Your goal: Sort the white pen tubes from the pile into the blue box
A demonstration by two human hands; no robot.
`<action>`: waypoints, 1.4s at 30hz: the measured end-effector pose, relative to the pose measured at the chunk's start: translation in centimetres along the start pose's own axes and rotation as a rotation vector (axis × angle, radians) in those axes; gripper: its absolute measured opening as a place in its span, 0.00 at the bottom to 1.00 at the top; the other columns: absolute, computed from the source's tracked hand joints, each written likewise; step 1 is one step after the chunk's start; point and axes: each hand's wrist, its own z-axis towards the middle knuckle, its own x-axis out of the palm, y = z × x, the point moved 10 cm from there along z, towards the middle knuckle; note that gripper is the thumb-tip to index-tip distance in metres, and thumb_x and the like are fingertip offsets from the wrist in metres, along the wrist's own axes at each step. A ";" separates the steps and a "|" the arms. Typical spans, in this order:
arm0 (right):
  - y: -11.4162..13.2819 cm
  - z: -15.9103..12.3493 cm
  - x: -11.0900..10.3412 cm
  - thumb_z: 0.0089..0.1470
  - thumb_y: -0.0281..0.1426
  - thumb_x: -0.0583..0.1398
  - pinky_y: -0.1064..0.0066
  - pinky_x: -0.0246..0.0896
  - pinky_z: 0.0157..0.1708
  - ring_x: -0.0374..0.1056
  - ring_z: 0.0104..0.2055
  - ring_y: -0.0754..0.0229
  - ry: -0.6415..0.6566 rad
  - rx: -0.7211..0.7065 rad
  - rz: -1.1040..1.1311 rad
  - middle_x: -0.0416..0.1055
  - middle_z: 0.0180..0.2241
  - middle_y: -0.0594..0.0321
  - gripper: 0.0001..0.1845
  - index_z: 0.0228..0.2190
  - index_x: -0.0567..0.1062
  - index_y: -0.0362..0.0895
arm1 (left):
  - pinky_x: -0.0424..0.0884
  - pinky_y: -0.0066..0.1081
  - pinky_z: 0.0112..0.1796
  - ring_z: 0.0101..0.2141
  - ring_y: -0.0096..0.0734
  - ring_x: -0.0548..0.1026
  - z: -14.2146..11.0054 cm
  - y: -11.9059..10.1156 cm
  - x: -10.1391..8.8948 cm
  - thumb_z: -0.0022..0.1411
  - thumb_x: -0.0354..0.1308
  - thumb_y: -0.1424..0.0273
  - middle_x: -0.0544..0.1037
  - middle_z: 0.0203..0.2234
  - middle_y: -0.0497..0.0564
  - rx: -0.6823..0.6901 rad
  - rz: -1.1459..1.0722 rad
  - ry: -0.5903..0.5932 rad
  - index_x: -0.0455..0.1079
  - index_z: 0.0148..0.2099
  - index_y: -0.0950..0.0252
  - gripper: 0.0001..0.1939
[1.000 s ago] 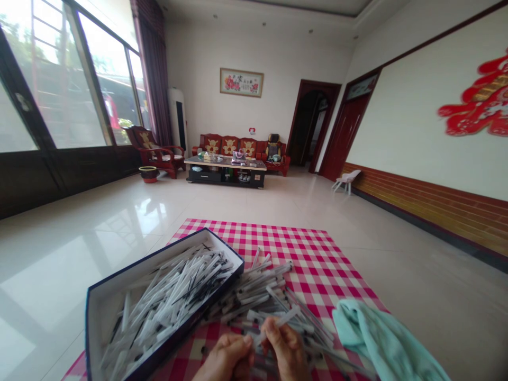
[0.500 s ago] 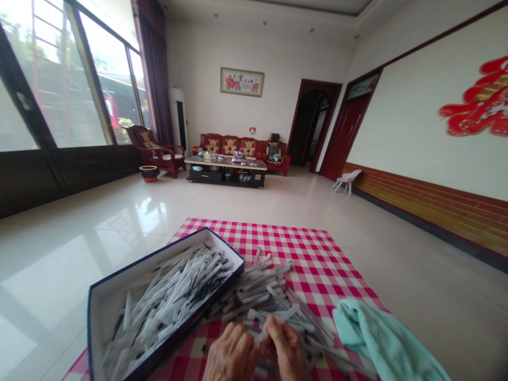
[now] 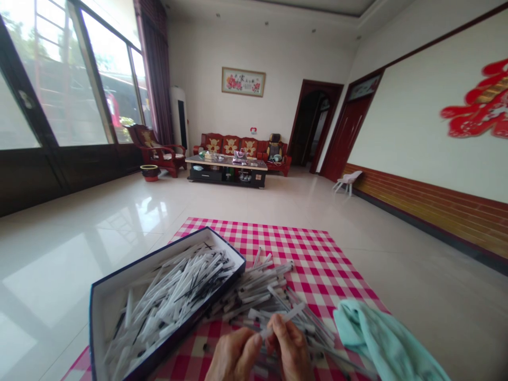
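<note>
My right hand (image 3: 290,346) pinches a slim translucent plastic tube (image 3: 294,312) between thumb and fingers, and the tube's upper end points away to the right. Close beside it, my left hand (image 3: 234,353) is closed with its thumb at the tube's lower end; what lies under its fingers is hidden. Beneath and beyond both hands spreads a loose pile of similar tubes (image 3: 264,283), many with dark ends. To the left, a dark-blue-edged box (image 3: 115,288) with a white inside contains many pale tubes and thin black sticks (image 3: 190,280).
A pink-and-white checked cloth (image 3: 313,254) lies under the box and pile. A mint-green cloth (image 3: 381,338) is bunched at its right edge. Farther off on the tiled floor stand a low black table (image 3: 226,174), a red wooden sofa (image 3: 257,145) and a small chair (image 3: 348,181).
My left hand rolled over, back upward, against the tube's lower end, then turned so its thumb shows again. My right hand kept its pinch almost in place. Box and pile look unchanged.
</note>
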 end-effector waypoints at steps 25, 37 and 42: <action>0.0 0.1 0.4 0.51 0.50 0.57 0.74 0.51 0.19 0.54 0.16 0.65 0.074 0.009 0.034 0.56 0.13 0.71 0.23 0.17 0.66 0.45 | 0.51 0.23 0.18 0.15 0.21 0.57 -0.9 2.7 3.8 0.55 0.54 0.52 0.62 0.12 0.43 -0.329 -0.579 0.256 0.68 0.24 0.67 0.22; -0.3 0.0 0.3 0.50 0.49 0.57 0.73 0.51 0.19 0.51 0.16 0.66 -0.009 0.023 0.014 0.54 0.12 0.72 0.24 0.15 0.63 0.45 | 0.59 0.27 0.23 0.20 0.29 0.65 -3.3 -5.1 0.7 0.66 0.44 0.71 0.66 0.16 0.47 0.685 0.821 -0.513 0.61 0.22 0.61 0.19; 0.8 0.3 -0.3 0.52 0.48 0.56 0.72 0.50 0.19 0.52 0.16 0.66 -0.001 -0.037 -0.014 0.55 0.12 0.72 0.23 0.16 0.64 0.45 | 0.59 0.27 0.23 0.20 0.27 0.64 -1.0 -0.1 0.1 0.64 0.45 0.58 0.65 0.17 0.47 0.233 0.195 -0.244 0.63 0.24 0.62 0.20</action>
